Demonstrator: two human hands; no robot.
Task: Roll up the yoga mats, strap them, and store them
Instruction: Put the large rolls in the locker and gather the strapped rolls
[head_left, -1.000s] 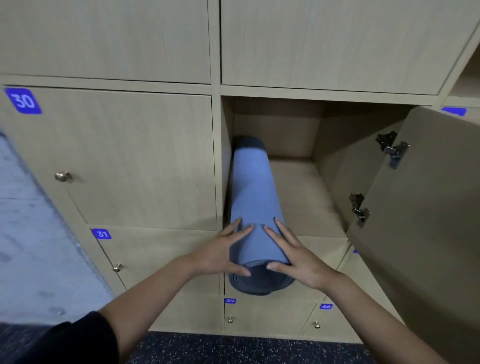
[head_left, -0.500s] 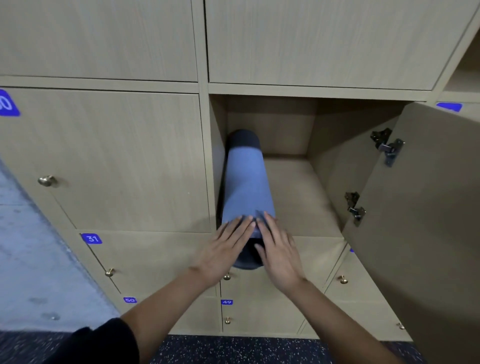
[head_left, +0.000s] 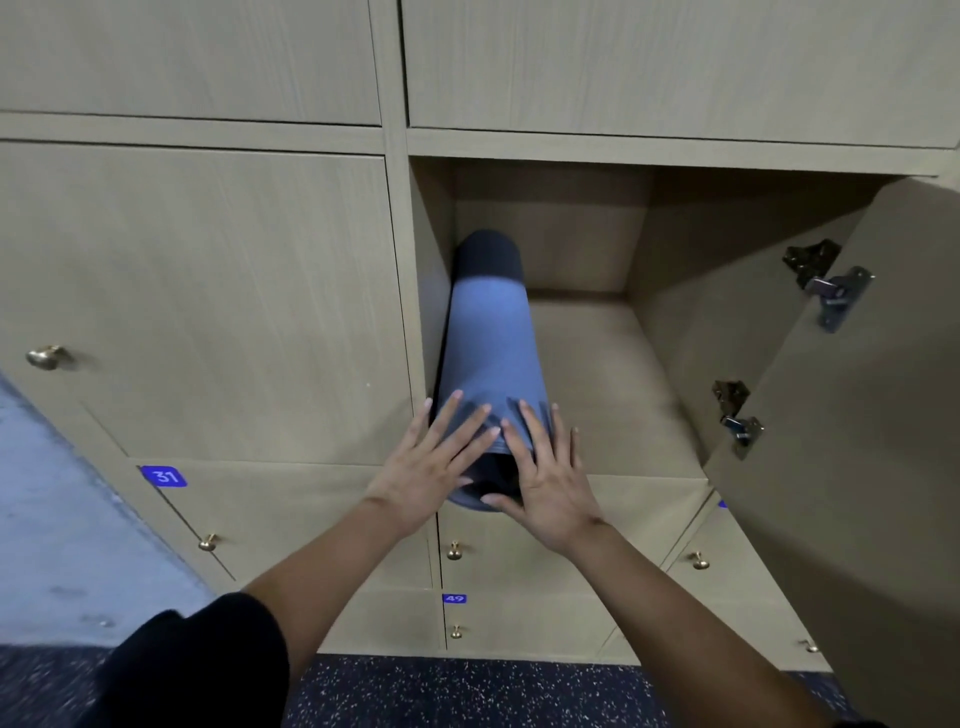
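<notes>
Rolled yoga mat (head_left: 488, 353), a long cylinder of matte blue-grey foam, is lying lengthwise inside the open compartment (head_left: 597, 374), hugging the left wall with its far end reaching toward the back left corner. That far end is showing as a darker band. The near end is sticking out past the compartment's front edge, and its dark round face is showing between the two hands.

Both hands are lying flat on the top of that near end with fingers straight and spread, gripping nothing. The left hand (head_left: 431, 467) is covering the roll's left shoulder, fingertips pointing inward and away. The right hand (head_left: 545, 483) is mirroring it on the right shoulder, its thumb reaching under toward the dark end face. Both forearms are stretching up from the bottom of the view, and a black sleeve (head_left: 208, 670) is covering the left upper arm.

The compartment is showing pale wood-grain laminate, smooth and boxy. Its door (head_left: 857, 415) is standing swung out to the right, carrying two metal hinges (head_left: 826, 286) on its inner face. Closed doors of the same laminate are surrounding it, one with a round brass knob (head_left: 47, 357), others with small blue labels reading 31 (head_left: 164, 476) and 49 (head_left: 454, 598). Dark speckled flooring (head_left: 467, 691) is running along the cabinet's foot
</notes>
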